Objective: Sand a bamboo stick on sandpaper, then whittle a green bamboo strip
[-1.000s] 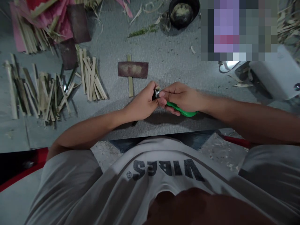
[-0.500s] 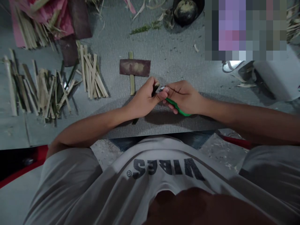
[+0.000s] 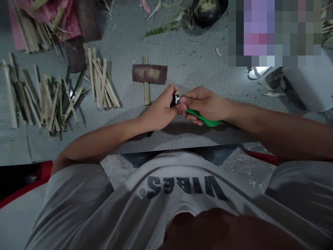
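My right hand (image 3: 205, 104) is closed round a green-handled utility knife (image 3: 205, 120), its metal tip pointing left at the fingers of my other hand. My left hand (image 3: 161, 113) is curled shut on a small dark piece held against the knife's tip; most of that piece is hidden by the fingers. Both hands meet just above the grey mat (image 3: 182, 135) near its front edge.
A rust-brown sandpaper block (image 3: 149, 74) lies across a bamboo strip (image 3: 146, 95) just beyond my hands. Piles of cut bamboo sticks (image 3: 100, 85) and darker sticks (image 3: 41, 100) lie at the left. A dark bowl (image 3: 205, 12) stands at the back, a white object (image 3: 307, 86) at the right.
The knife handle has swung slightly back to the right and lies flatter; both hands stay together at the same spot. The view has shifted a little.
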The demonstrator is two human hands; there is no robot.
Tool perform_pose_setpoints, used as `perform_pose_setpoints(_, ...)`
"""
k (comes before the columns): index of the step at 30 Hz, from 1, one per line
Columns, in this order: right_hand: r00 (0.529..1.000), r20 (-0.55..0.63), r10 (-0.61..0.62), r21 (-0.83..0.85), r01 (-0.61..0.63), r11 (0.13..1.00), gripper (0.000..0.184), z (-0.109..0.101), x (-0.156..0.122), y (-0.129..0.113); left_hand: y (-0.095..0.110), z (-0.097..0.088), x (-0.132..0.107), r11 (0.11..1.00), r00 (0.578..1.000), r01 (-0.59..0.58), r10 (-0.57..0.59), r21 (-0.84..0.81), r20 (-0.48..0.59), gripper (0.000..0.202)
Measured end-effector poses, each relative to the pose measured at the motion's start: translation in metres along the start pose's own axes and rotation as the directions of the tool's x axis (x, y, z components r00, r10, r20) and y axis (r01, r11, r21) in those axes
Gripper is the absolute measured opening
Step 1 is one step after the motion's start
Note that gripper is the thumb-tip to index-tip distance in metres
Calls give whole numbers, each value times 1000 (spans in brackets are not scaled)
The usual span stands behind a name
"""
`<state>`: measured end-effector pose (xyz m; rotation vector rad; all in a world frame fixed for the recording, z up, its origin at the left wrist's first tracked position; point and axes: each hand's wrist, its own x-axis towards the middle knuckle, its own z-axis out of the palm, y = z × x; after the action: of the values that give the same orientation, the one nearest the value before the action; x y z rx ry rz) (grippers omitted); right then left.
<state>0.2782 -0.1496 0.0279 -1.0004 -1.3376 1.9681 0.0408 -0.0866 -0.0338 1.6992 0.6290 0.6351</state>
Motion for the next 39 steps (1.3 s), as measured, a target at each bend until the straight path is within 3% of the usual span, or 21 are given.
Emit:
perform_pose_setpoints(6, 954, -219, -205, -89, 190, 978, 82, 16, 0, 12, 5, 1, -2, 998, 998, 48, -50, -26, -50, 80)
perform_pose_setpoints(9, 967, -153, -202, -53, 196, 979, 83, 12, 2, 14, 1, -2, 3, 1000, 999, 30, -30, 4, -22, 84)
perform_pose_setpoints(14, 996, 53, -75, -5, 76, 997, 83, -4, 1, 1, -3, -7, 7, 997, 999, -19, 17, 77, 29, 84)
perform_pose_setpoints(20, 997, 81, 10, -32, -7, 999, 82, -8, 3, -6, -5, -8, 4, 997, 998, -9, 4, 79, 55, 70)
perform_pose_setpoints(23, 999, 20, -42, -42, 43, 998, 79, 0, 4, 1, -3, -7, 2, 997, 999, -3, 0, 74, 39, 65)
perform_pose_setpoints(27, 975, -178, -135, -51, 128, 990, 79, 12, 4, 11, 1, -7, 3, 998, 1000, 27, -28, 62, 14, 68)
perform_pose_setpoints(29, 966, -213, -144, -50, 136, 989, 81, 13, 4, 13, 2, -8, 6, 998, 1000, 18, -19, 62, 13, 71)
perform_pose_setpoints(35, 998, 37, -49, -1, 49, 999, 80, -5, 3, 6, 0, -10, 13, 997, 999, 10, -13, 72, 43, 83)
perform_pose_setpoints(39, 996, 91, 17, 1, -17, 1000, 77, -12, 5, 2, 2, -8, 11, 997, 997, 34, -38, 65, 60, 73)
